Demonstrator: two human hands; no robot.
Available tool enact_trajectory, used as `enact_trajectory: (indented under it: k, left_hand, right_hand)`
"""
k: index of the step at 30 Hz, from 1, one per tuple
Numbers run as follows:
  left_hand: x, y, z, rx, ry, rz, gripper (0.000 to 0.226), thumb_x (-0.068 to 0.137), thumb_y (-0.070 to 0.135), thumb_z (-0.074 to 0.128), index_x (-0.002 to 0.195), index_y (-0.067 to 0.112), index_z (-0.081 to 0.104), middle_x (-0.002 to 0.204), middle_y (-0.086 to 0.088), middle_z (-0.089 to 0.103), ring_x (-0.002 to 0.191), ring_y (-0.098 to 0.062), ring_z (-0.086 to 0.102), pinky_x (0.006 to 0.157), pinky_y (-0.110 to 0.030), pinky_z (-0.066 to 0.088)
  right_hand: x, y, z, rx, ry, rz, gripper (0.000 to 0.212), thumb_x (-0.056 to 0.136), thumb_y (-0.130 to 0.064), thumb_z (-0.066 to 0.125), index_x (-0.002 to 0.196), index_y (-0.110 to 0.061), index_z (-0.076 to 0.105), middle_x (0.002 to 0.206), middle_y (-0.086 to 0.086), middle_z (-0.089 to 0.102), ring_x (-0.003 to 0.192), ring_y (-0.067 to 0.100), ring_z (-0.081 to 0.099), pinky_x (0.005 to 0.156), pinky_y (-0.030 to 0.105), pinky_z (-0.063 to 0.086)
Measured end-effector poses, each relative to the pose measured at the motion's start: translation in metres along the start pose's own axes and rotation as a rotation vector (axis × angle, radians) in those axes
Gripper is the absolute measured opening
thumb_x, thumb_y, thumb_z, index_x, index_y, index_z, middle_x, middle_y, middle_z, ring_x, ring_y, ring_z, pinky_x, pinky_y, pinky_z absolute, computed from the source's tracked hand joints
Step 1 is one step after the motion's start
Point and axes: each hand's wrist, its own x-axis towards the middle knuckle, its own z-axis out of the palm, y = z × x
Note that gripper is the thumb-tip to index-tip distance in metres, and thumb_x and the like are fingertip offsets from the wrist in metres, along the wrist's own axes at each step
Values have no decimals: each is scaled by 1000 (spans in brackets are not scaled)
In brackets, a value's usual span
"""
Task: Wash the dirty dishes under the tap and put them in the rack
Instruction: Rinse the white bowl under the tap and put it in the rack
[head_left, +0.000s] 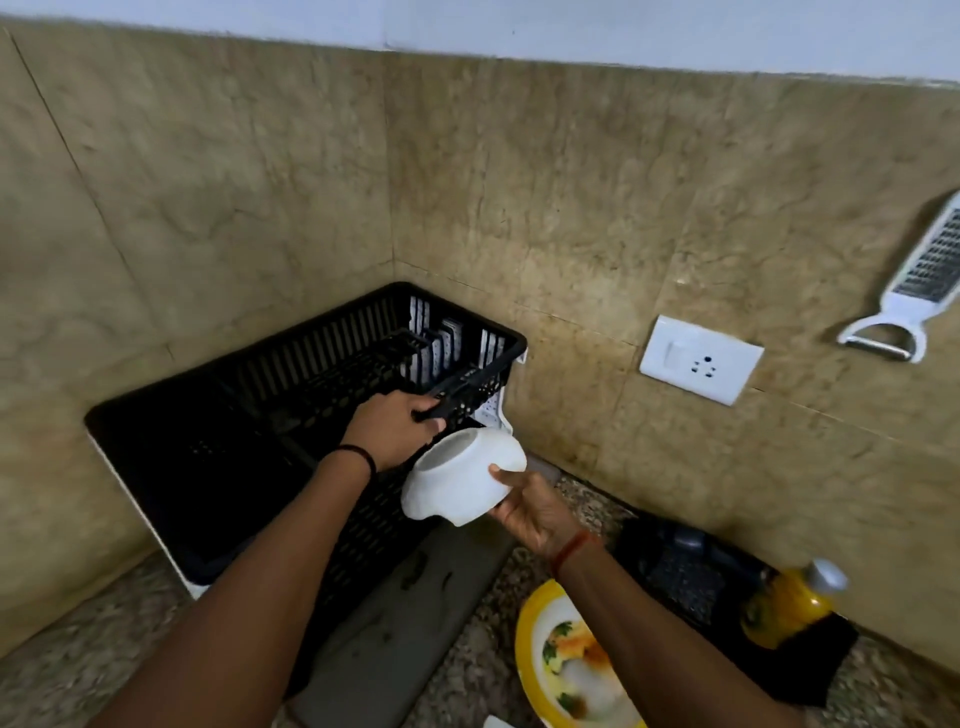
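Note:
A black plastic dish rack (218, 415) fills the counter corner against the tiled walls. My left hand (389, 431) grips the rack's right rim near its front corner. My right hand (524, 506) holds a white bowl (460, 475), turned upside down and tilted, just right of the rack and level with its rim. A yellow-rimmed plate (556, 660) with food remains lies on the counter below my right forearm.
A grey drain mat (395, 613) lies in front of the rack. A yellow bottle (784, 605) with a silver cap and a dark object (685, 566) stand at the right. A wall socket (701, 358) and a hanging grater-peeler (914, 291) sit on the right wall.

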Motion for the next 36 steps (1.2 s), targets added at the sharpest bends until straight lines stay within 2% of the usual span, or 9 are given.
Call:
enact_trajectory:
  k: [5, 11, 14, 16, 20, 24, 28, 30, 36]
  left_hand:
    - [1, -1, 2, -67, 32, 38, 29, 87, 37, 60, 114, 32, 70, 86, 6, 74, 65, -10, 62, 72, -26, 55]
    - [5, 0, 7, -63, 91, 77, 30, 86, 35, 62, 115, 34, 69, 108, 7, 73, 103, -13, 66, 90, -28, 52]
    - [7, -2, 9, -63, 100, 90, 33, 87, 36, 62, 120, 31, 67, 116, 7, 70, 107, -12, 65, 92, -28, 51]
    - [8, -4, 10, -66, 89, 88, 35, 87, 37, 61, 122, 31, 66, 120, 10, 68, 108, -10, 64, 93, -28, 52]
    - [7, -4, 9, -74, 93, 76, 33, 88, 36, 61, 120, 35, 67, 114, 10, 71, 101, -8, 65, 87, -26, 53]
    - [6, -1, 8, -56, 93, 81, 31, 88, 35, 60, 119, 38, 66, 111, 9, 72, 100, -9, 65, 83, -23, 51]
    - [6, -1, 8, -49, 92, 75, 31, 88, 37, 60, 118, 38, 67, 107, 7, 73, 98, -12, 66, 84, -27, 53]
    - [5, -1, 8, -43, 94, 68, 30, 87, 39, 60, 116, 39, 67, 100, 6, 75, 94, -13, 67, 82, -30, 54]
    - [3, 0, 8, -41, 97, 51, 31, 87, 40, 60, 117, 38, 67, 98, 4, 74, 93, -15, 66, 81, -28, 54]
  right_hand:
    - [54, 12, 1, -86, 50, 27, 43, 91, 1, 54, 133, -4, 50, 131, 18, 57, 119, 35, 54, 95, 50, 49]
    - [112, 21, 5, -116, 100, 42, 37, 95, 3, 47, 132, -1, 49, 120, 19, 59, 112, 36, 56, 95, 46, 48]
    - [135, 18, 6, -281, 251, 104, 55, 94, 1, 50, 146, 0, 32, 139, 21, 47, 126, 40, 48, 91, 46, 49]
    - [143, 21, 6, -516, 397, 121, 75, 90, -3, 58, 150, -1, 14, 147, 20, 39, 129, 38, 46, 99, 47, 46]
    - [149, 32, 7, -619, 398, 72, 98, 80, -7, 69, 152, -6, 2, 150, 13, 33, 130, 34, 43, 100, 43, 45]
    - [135, 40, -2, -1070, 247, -45, 88, 82, -7, 70, 151, -6, 17, 150, 12, 35, 137, 30, 37, 109, 37, 37]
    - [122, 71, -21, -1852, -187, -98, 68, 92, -23, 58, 152, -18, 26, 161, 14, 5, 147, 31, 7, 120, 45, 19]
    - [119, 77, -24, -2125, -184, -79, 59, 97, -35, 47, 151, -22, 27, 161, 14, -8, 148, 32, 0, 120, 47, 15]
    - [106, 73, -13, -2304, -38, 86, 66, 99, -53, 28, 155, -28, 5, 160, 15, -16, 148, 34, -8, 117, 57, -5]
